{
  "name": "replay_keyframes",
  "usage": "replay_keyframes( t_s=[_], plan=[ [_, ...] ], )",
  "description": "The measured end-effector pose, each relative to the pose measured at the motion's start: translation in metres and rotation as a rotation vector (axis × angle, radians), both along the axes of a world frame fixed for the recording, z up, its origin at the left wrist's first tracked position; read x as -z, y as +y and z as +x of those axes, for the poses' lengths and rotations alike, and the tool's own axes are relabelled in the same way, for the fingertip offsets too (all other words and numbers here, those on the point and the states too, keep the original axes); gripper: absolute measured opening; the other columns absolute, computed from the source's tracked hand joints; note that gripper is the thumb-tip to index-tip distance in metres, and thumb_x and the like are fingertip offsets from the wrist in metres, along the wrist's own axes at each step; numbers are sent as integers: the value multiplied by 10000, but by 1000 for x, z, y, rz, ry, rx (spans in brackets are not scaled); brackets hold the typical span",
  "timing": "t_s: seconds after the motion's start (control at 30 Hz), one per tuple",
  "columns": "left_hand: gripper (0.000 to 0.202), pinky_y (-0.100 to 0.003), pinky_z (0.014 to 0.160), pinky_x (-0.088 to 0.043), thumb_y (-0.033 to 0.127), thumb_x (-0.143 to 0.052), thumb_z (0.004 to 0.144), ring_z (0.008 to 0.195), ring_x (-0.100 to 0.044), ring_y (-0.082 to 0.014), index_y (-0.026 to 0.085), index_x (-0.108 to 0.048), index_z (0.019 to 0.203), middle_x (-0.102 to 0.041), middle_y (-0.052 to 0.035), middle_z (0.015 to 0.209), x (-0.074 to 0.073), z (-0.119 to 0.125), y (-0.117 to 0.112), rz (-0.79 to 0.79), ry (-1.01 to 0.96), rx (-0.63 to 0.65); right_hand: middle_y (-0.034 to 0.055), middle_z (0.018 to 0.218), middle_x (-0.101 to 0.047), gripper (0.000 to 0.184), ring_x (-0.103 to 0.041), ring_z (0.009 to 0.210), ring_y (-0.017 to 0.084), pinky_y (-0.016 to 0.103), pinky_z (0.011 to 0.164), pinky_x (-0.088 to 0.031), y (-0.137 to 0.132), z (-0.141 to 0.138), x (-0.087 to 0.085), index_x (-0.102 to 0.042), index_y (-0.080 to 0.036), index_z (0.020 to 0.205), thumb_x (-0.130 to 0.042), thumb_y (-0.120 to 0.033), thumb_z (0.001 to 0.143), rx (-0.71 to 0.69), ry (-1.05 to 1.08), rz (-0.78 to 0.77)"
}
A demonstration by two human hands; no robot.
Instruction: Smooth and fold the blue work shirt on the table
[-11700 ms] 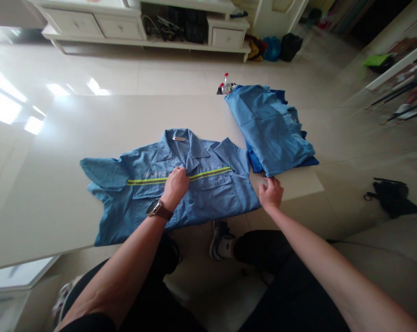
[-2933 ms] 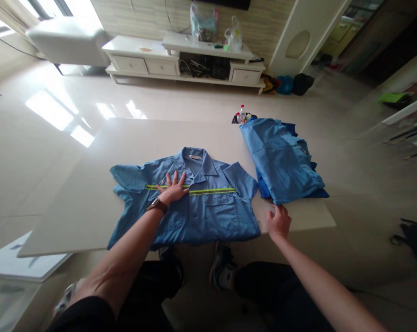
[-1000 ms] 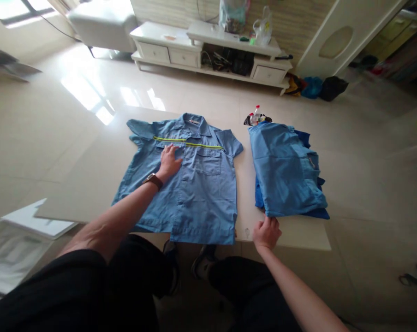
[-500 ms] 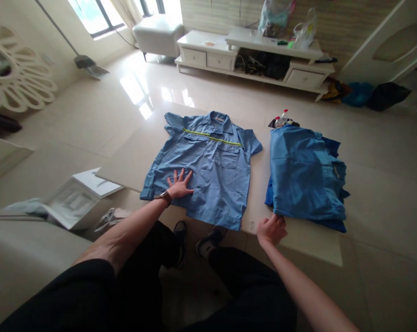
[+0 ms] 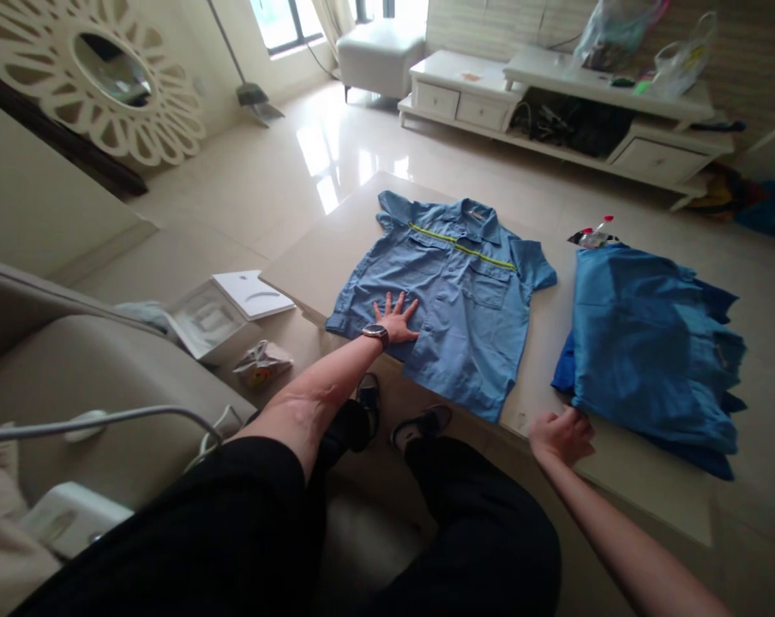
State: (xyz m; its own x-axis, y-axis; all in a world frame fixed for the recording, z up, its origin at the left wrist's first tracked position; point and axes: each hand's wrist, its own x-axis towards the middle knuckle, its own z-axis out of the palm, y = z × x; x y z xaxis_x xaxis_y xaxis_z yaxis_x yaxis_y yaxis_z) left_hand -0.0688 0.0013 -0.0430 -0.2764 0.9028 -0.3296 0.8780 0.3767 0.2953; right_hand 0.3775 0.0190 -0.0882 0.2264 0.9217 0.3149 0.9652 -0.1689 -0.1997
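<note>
A light blue short-sleeved work shirt [image 5: 471, 317] lies front up on the low table [image 5: 323, 257], collar away from me, with a yellow-green stripe across its chest. My left hand [image 5: 397, 324] is pressed flat on its lower left front, fingers spread; a watch [image 5: 375, 334] is on that wrist. To the right rests a pile of blue garments [image 5: 651, 343], a brighter blue edge showing underneath. My right hand [image 5: 562, 435] is at the pile's near left corner, fingers closed on the cloth there; the fingertips are partly hidden.
Bottles with red caps [image 5: 597, 231] stand behind the pile. An open white box [image 5: 207, 317] and a crumpled packet [image 5: 262, 364] lie left of the table, beside a sofa [image 5: 98, 360]. A white TV cabinet [image 5: 471, 86] and an ottoman [image 5: 382, 64] stand along the far wall.
My view has swung left, so everything appears further right and more of the sofa shows. Both hands keep their places on the shirt and at the pile's corner.
</note>
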Motion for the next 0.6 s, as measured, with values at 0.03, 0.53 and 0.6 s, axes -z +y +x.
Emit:
replay_keyframes(
  t_s=[0.03, 0.53, 0.6],
  plan=[
    [1088, -804, 1199, 48, 791, -578, 799, 1613, 156, -470, 389, -126, 1703, 101, -41, 1788, 0, 0, 0, 3, -5, 0, 261, 1207, -633, 389, -560, 1148, 426, 555, 816, -439, 0, 0, -1, -652, -163, 1214, -465, -295, 899, 2, 7, 1],
    [960, -792, 1234, 5, 797, -454, 873, 1626, 73, -469, 339, -258, 1694, -55, -57, 1794, 9, 12, -15, 220, -12, 7, 258, 1166, -644, 442, -574, 1130, 466, 615, 795, -440, 8, 10, -1, -684, -227, 1247, -479, -321, 867, 38, 27, -19],
    [933, -775, 1249, -8, 782, -452, 884, 1631, 62, -454, 349, -268, 1690, -93, -43, 1791, 10, 17, -19, 245, 2, -15, 276, 1173, -617, 500, -551, 1154, 499, 661, 795, -425, 9, 12, 2, -655, -219, 1305, -466, -312, 852, -21, 15, -34]
  ],
)
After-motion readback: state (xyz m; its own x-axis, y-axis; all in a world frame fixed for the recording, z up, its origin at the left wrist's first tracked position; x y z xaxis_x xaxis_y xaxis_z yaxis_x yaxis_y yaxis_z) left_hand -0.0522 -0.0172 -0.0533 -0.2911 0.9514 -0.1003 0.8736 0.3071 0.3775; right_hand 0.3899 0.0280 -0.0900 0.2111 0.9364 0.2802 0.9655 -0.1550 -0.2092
